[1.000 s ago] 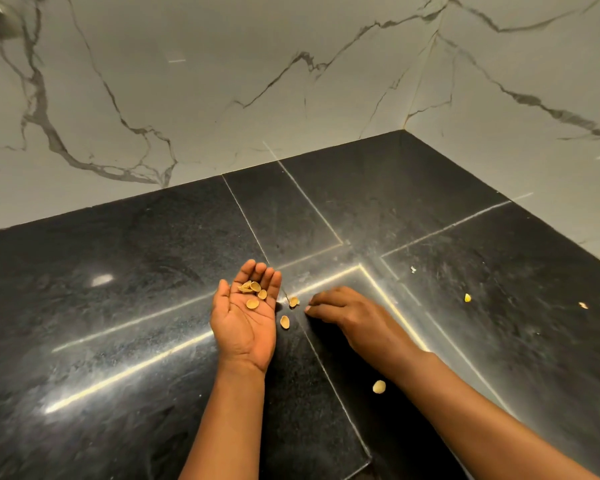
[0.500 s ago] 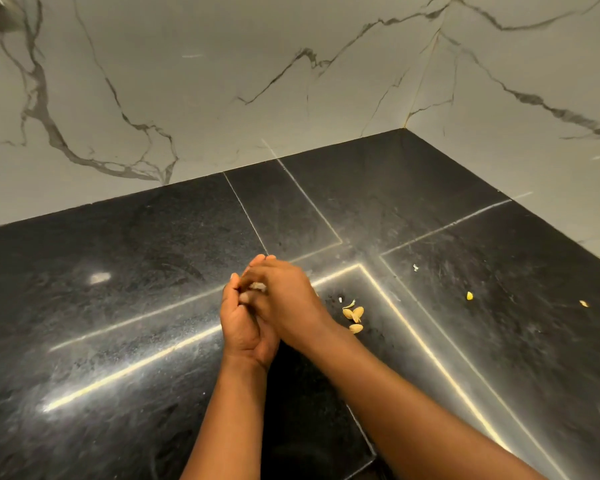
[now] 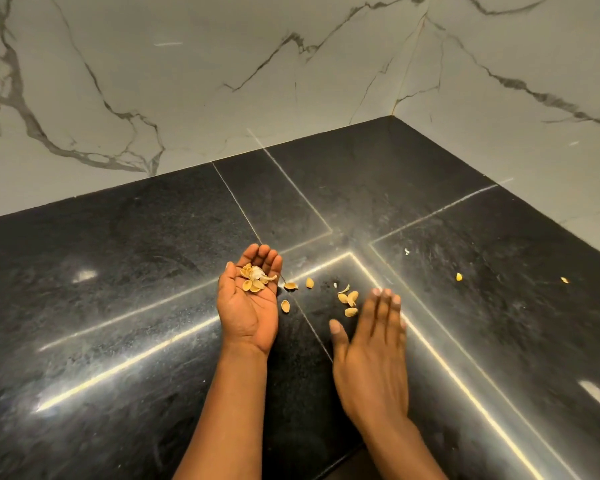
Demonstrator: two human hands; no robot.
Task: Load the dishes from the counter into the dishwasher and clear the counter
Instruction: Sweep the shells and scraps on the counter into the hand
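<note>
- Two hands were over the black counter [image 3: 118, 271], well short of its back corner.
- Left hand [image 3: 248, 306] was palm up, fingers loosely cupped round a pile of shells [image 3: 255, 278].
- Right hand [image 3: 371, 344] was flat, fingers straight, just beside loose shells [image 3: 349, 301].

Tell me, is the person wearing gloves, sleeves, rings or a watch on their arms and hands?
No. The left hand and the right hand are both bare, with no gloves and no rings that I can see. Both forearms are bare too, as far as the picture shows: no sleeves, no watch, no bracelet. The fingernails look short and plain.
</note>
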